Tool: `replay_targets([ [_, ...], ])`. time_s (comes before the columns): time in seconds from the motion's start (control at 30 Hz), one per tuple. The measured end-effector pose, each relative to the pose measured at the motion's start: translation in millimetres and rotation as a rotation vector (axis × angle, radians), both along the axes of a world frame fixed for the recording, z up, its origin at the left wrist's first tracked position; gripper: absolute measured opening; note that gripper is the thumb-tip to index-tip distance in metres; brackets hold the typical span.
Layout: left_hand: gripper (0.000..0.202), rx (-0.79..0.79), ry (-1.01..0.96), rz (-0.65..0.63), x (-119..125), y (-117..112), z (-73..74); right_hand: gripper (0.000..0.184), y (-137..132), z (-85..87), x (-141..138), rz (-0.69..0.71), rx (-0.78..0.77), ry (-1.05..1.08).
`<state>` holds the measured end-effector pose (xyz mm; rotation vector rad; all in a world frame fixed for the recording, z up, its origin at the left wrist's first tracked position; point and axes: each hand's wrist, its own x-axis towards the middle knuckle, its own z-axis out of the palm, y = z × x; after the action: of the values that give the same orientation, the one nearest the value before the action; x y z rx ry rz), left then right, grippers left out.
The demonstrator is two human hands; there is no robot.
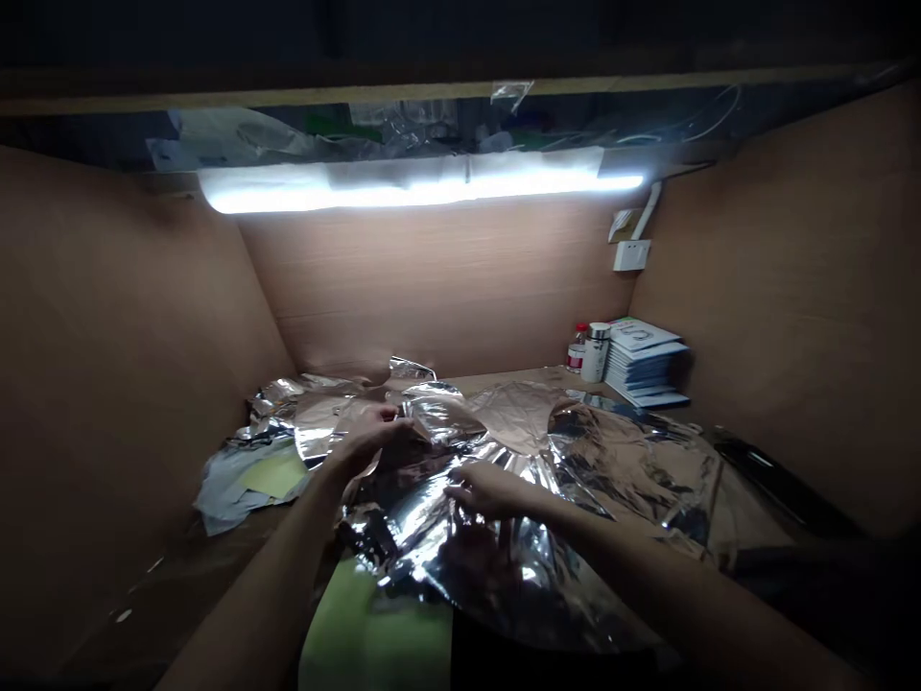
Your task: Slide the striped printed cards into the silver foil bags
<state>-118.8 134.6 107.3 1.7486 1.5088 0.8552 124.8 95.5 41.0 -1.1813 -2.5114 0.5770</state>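
Note:
A large crumpled sheet of shiny silver foil film spreads over the table in front of me and hangs toward my lap. My left hand is closed on a fold of it, left of the middle, with the fingers pointing right. Lower and to the right, my right hand has its fingers curled in and pinched on the same film. Underneath the near edge of the film, a pale green sheet shows. How many layers of film lie here, I cannot tell.
White wrapping with a yellow-green paper lies at left. A red-capped bottle, a white flask and a stack of booklets stand at the back right. Wooden panels enclose the table under a lit tube lamp.

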Motion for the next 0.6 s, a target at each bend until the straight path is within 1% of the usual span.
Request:
replay_targets([
  [0.03,0.019,0.04,-0.004,-0.076,15.6,-5.9,1.4,0.035,5.4,7.3,15.0,-0.108,-0.018,0.117],
  [0.07,0.013,0.095,0.02,-0.178,34.1,-14.2,1.2,0.041,10.2,16.0,31.1,-0.232,-0.055,0.261],
  [0.1,0.008,0.164,0.077,-0.306,54.7,-24.9,-0.5,0.048,13.7,25.0,47.3,-0.351,-0.104,0.413],
  [0.13,0.004,0.245,0.161,-0.447,76.4,-37.7,-3.0,0.055,15.5,33.1,62.4,-0.436,-0.151,0.549],
  [0.17,0.006,0.33,0.261,-0.586,97.8,-51.9,-5.7,0.063,15.5,39.3,76.0,-0.48,-0.175,0.656],
  [0.2,0.012,0.41,0.362,-0.713,117.4,-66.6,-7.9,0.069,13.8,42.9,87.8,-0.487,-0.167,0.729],
  [0.23,0.016,0.469,0.443,-0.816,134.1,-80.5,-9.4,0.07,10.9,43.3,98.3,-0.474,-0.141,0.785],
  [0.27,0.021,0.497,0.487,-0.891,146.9,-92.2,-10.1,0.064,7.0,40.6,108.4,-0.474,-0.102,0.836],
  [0.3,0.025,0.507,0.506,-0.949,155.6,-100.6,-10.3,0.055,2.5,35.4,119.0,-0.502,-0.059,0.884],
  [0.33,0.03,0.509,0.51,-0.975,160.3,-104.9,-10.5,0.046,-2.3,28.3,130.9,-0.558,-0.022,0.924],
  [0.37,0.036,0.506,0.515,-0.965,161.6,-104.9,-11.7,0.041,-7.4,20.2,144.5,-0.633,0.011,0.954],
  [0.43,0.052,0.49,0.556,-0.848,157.7,-95.1,-19.5,0.042,-17.9,4.0,176.2,-0.786,0.067,0.982],
  [0.5,0.063,0.448,0.643,-0.731,150.1,-80.5,-37.0,0.047,-27.5,-9.2,208.9,-0.887,0.092,0.995],
  [0.53,0.068,0.406,0.696,-0.712,146.1,-74.6,-48.8,0.048,-31.5,-14.1,223.2,-0.913,0.083,1.0],
  [0.6,0.075,0.288,0.8,-0.735,139.0,-69.8,-73.7,0.048,-37.3,-20.8,243.8,-0.931,0.045,1.012],
])
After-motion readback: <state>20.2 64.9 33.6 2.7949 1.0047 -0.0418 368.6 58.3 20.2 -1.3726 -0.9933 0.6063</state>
